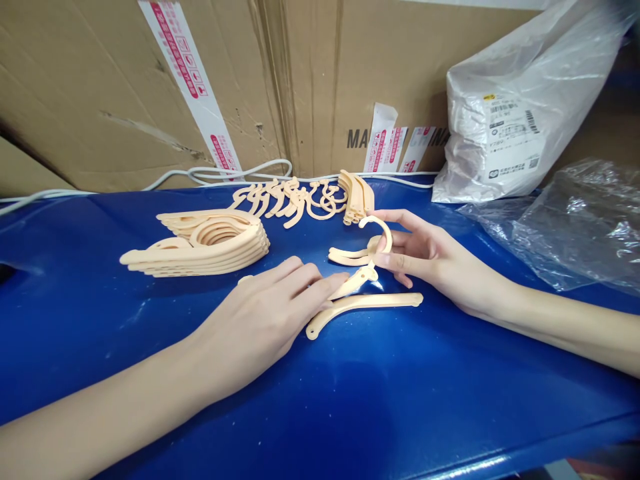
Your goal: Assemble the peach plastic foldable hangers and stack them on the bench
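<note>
My right hand [435, 260] pinches a cream plastic hanger hook [387, 230] between thumb and fingers, its curve pointing up. My left hand [280, 307] is closed over a cream hanger arm [355, 281], mostly hidden under the fingers. The hook's lower end meets this arm's holed end; whether they are joined I cannot tell. Just in front lies a loose curved hanger arm [370, 303], close to my left fingertips. Behind the held parts, a forked cream piece [347, 257] extends left from my right fingers; its other end is partly hidden.
A stack of cream folded hangers [200, 253] lies left on the blue table [400, 407]. Loose hooks [285, 200] and a bundle of arms [357, 193] are at the back. Behind stand cardboard boxes [310, 87], a white cable [240, 172] and plastic bags [500, 127].
</note>
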`<state>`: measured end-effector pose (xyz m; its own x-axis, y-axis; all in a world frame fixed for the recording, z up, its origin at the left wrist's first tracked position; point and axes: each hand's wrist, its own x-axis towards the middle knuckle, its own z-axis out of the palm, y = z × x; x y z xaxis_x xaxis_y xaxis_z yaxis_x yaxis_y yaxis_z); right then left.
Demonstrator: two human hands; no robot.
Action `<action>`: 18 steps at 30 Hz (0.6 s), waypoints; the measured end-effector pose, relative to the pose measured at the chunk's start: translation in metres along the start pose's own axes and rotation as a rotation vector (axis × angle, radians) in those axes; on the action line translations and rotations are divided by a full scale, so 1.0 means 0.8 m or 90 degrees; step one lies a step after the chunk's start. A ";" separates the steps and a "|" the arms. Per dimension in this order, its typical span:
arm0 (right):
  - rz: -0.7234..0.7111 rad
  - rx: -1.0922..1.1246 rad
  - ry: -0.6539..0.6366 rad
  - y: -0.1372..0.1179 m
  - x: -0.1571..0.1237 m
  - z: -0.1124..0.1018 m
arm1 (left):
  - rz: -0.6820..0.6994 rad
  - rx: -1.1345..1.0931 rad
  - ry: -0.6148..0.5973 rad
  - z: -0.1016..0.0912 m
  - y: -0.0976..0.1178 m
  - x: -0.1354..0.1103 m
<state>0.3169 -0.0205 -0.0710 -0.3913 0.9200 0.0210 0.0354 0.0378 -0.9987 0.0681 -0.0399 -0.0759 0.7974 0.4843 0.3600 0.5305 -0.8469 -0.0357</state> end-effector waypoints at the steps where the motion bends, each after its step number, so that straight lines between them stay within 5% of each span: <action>1: -0.001 -0.002 0.000 0.000 0.000 0.000 | -0.001 -0.004 -0.002 0.000 0.000 0.000; 18: -0.001 -0.027 -0.002 0.005 0.003 -0.004 | 0.024 0.035 0.027 0.001 0.002 0.000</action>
<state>0.3188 -0.0166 -0.0745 -0.3938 0.9189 0.0230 0.0737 0.0565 -0.9957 0.0688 -0.0410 -0.0764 0.8044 0.4421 0.3968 0.5170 -0.8500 -0.1010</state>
